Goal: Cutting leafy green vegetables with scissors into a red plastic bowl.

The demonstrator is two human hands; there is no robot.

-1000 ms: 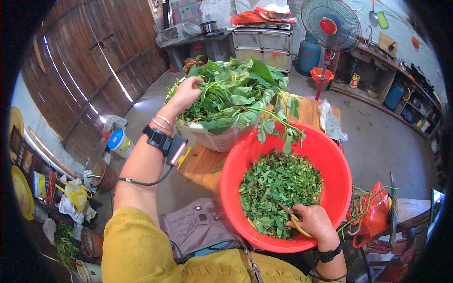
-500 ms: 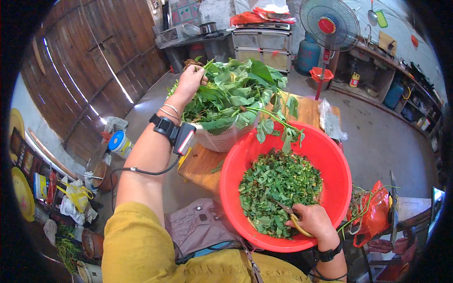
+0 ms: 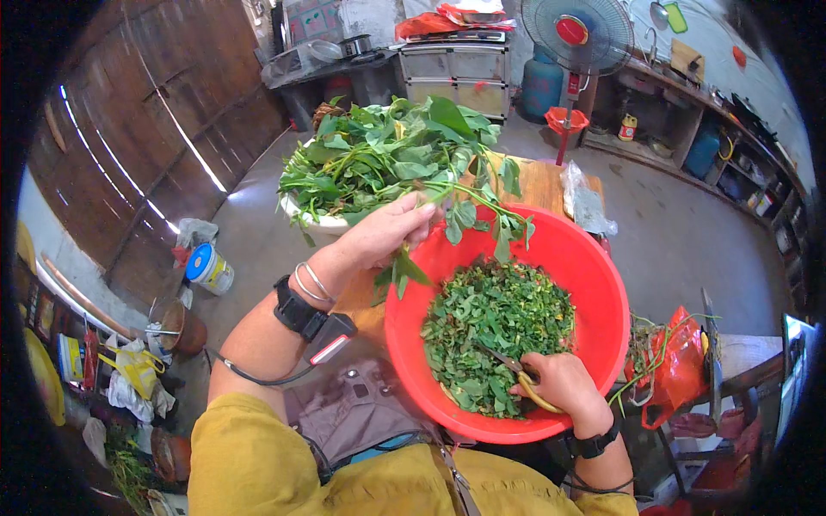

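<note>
In the head view, the left hand (image 3: pixel 397 230) has its fingers closed on a leafy stem (image 3: pixel 404 270), between the basket (image 3: pixel 325 225) heaped with greens (image 3: pixel 379 159) and the red basin (image 3: pixel 607 288). The right hand (image 3: pixel 564 383) is wrapped around the scissors (image 3: pixel 535 396), just over the chopped leaves (image 3: pixel 490 314) inside the basin.

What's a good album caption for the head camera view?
Left hand holding leafy stems, right hand with scissors inside a red basin of chopped greens.
</note>
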